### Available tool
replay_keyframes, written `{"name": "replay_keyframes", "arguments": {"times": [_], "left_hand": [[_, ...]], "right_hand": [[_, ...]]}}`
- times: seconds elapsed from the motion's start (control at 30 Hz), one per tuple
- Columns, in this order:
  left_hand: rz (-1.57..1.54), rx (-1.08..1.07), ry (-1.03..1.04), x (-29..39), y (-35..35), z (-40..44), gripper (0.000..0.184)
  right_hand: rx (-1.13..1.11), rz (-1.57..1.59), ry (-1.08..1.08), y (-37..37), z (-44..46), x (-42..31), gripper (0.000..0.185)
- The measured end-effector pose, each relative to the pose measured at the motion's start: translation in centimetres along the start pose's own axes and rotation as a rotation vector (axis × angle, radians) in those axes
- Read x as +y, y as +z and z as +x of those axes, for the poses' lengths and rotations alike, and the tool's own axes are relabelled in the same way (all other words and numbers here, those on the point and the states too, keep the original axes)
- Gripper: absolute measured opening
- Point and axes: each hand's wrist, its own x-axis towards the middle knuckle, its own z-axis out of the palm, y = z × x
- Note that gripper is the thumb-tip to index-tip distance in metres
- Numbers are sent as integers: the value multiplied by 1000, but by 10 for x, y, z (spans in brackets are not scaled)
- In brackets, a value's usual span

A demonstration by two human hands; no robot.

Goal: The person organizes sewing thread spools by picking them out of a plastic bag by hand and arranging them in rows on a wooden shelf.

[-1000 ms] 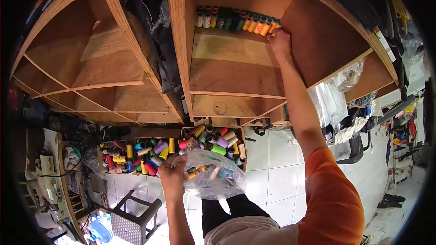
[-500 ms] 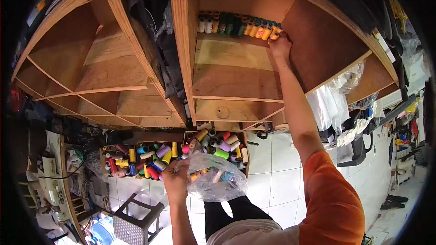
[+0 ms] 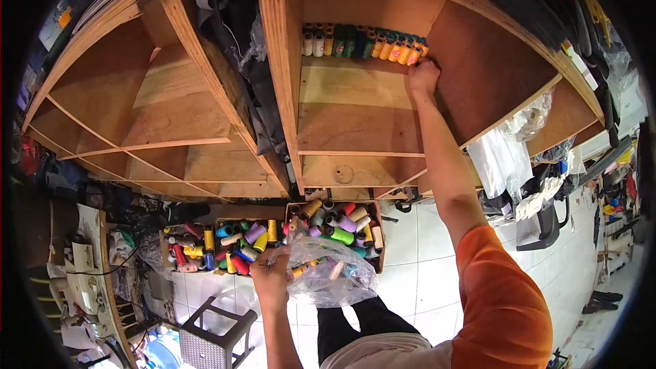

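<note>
1. Where the right hand (image 3: pixel 424 78) reaches into the shelf (image 3: pixel 352 85) in the head view, its fingers are curled and partly hidden; I cannot tell whether they grip anything.
2. The row of spools (image 3: pixel 350 42) stands along the back of the shelf; its orange spools (image 3: pixel 404 52) lie just beyond those fingers, rearward and slightly left; each spool's long axis looks upright; the right hand is much the nearer.
3. The shelf's right wall (image 3: pixel 492 55) rises close beside that hand; with the packed row on the other side, it seems to leave the fingers little room.
4. Below the shelf, the left hand (image 3: pixel 270 277) has its fingers closed on the edge of a clear bag (image 3: pixel 345 292); a few bagged spools (image 3: pixel 336 270) show through it.
5. Also below the shelf, boxes (image 3: pixel 382 249) hold loose spools (image 3: pixel 342 236); a stool (image 3: pixel 205 352) stands well apart from the shelf, lower left.
</note>
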Motion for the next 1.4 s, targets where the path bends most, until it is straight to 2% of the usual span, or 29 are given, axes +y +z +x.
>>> {"name": "replay_keyframes", "arguments": {"times": [0.17, 0.27, 0.47, 0.57, 0.67, 0.77, 0.83, 0.9, 0.97, 1.0, 1.07, 1.13, 1.17, 1.23, 1.33, 1.4], "left_hand": [[-5, 4, 11, -3, -3, -2, 8], [-46, 1, -6, -3, -4, -3, 6], [-25, 27, 10, -3, -2, -8, 5], [-17, -8, 30, -13, -9, -4, 6], [-27, 14, -16, 0, -2, -11, 6], [2, 19, -6, 14, 5, -17, 10], [71, 44, 6, 19, 10, -16, 13], [107, 59, 19, 22, 7, -15, 17], [55, 58, 49, 23, 7, -18, 18], [18, 49, 81, 25, 9, -16, 17], [-9, 61, 32, 40, 14, -24, 14], [-98, 6, 49, 49, 18, -38, 15], [-169, -15, 68, 51, 20, -42, 16], [-152, -54, 83, 58, 20, -52, 17], [-167, -116, 85, 70, 21, -71, 17], [-152, -128, 90, 80, 21, -82, 17]], "right_hand": [[-92, 3, 171, -8, -1, -14, 17], [-42, -38, 173, -9, -3, -16, 18], [-91, -26, 275, -7, 3, -19, 20], [-55, -15, 101, -8, 0, -9, 19], [-39, 129, 157, -11, -8, 0, 20], [-34, 310, -55, -51, -52, -6, 20], [-570, 1140, 359, -107, -99, -34, 21], [-1007, 1456, 475, -151, -152, -42, 22], [-1702, 1694, 263, -171, -196, -30, 26], [-1813, 1617, 79, -178, -222, -32, 32], [-1971, 1414, -106, -212, -255, -73, 33], [-1993, 1127, -121, -209, -299, -92, 32], [-1839, 978, -163, -202, -321, -102, 29], [-1757, 833, -218, -191, -341, -119, 31], [-1743, 310, -646, -138, -374, -121, 38], [-1366, 479, -727, -113, -402, -102, 40]]}}
